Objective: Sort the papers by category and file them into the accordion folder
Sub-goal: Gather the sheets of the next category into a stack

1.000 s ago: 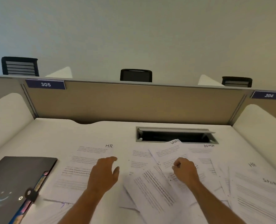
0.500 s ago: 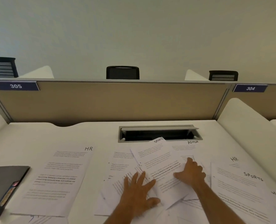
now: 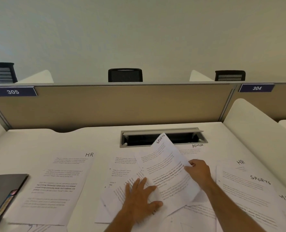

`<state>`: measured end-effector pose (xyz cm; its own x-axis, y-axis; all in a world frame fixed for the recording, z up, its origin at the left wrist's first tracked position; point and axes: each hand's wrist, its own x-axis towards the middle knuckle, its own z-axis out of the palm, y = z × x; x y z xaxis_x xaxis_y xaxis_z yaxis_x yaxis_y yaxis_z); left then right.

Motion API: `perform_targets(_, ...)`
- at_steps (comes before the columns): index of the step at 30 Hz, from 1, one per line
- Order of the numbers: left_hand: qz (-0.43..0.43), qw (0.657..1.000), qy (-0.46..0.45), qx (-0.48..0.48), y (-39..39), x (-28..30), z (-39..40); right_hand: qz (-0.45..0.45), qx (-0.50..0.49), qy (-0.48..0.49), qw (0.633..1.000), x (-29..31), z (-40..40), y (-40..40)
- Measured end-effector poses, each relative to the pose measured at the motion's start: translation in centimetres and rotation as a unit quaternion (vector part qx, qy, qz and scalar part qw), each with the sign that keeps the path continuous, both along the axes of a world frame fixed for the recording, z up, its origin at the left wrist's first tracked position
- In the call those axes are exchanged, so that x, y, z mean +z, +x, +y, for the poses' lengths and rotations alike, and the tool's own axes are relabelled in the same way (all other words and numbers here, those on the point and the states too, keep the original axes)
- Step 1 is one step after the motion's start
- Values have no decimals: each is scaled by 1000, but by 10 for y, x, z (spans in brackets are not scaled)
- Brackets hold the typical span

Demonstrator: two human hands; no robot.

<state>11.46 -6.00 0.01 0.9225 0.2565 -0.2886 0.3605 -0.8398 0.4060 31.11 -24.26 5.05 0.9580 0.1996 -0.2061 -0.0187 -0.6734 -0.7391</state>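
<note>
So we've got the counter (image 3: 38, 141) buried in paper, and the open cable tray (image 3: 162, 137) at the back is our landmark. Left of it an HR sheet (image 3: 61, 183) lies flat; further left at the frame edge sits the dark accordion folder (image 3: 3, 188). An ADMIN sheet (image 3: 195, 149) lies just below the tray's right end, mostly covered, with overlapping HR and SPORTS sheets (image 3: 246, 186) to the right. Our right hand (image 3: 200, 173) has a pinching grip on the SPORTS sheet (image 3: 167, 171), whose top corner now lifts across the tray opening instead of lying flat like half a second ago. Our left hand (image 3: 141, 196), fingers spread, still presses the loose pile (image 3: 115, 195).
</note>
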Motion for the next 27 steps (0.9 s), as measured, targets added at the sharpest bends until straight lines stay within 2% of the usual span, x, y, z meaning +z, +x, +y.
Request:
perform_targets(3, -65, 993, -77, 65, 1, 15, 6, 78, -41, 144, 986, 0, -3, -2)
perform_targets(5, -142, 960, -192, 149, 2, 28, 12, 139, -50, 240, 960, 2, -2, -10)
perform_targets(7, -188, 890, -332, 250, 0, 43, 21, 187, -50, 294, 936, 4, 2, -20)
perform_targets(10, -194, 758, -516, 348, -4, 52, 37, 231, -30, 331, 914, 5, 12, -38)
perform_targets(11, -190, 740, -544, 345, -7, 53, 41, 239, -20, 336, 911, 5, 15, -45)
perform_targets(13, -203, 750, -534, 333, -15, 51, 45, 245, 4, 332, 911, 5, 21, -55)
perform_targets(15, -232, 776, -474, 346, -24, 47, 50, 212, 21, 303, 929, 6, 22, -64)
perform_targets(16, -243, 786, -442, 356, -29, 46, 54, 162, 24, 263, 951, 4, 20, -66)
perform_targets(18, -257, 800, -391, 376, -42, 46, 63, 4, 20, 133, 991, -1, 7, -66)
perform_targets(20, -264, 809, -357, 385, -56, 44, 74, -127, -6, 33, 991, -8, -16, -63)
perform_targets(21, -264, 814, -343, 387, -63, 42, 80, -156, -17, -2, 988, -13, -30, -60)
perform_targets(23, -260, 824, -322, 388, -75, 40, 90, -164, -30, -140, 976, -26, -56, -52)
perform_targets(25, -260, 829, -305, 391, -84, 38, 96, -113, -43, -315, 941, -39, -78, -48)
perform_targets(27, -259, 834, -293, 389, -90, 36, 99, -32, -64, -357, 932, -48, -86, -51)
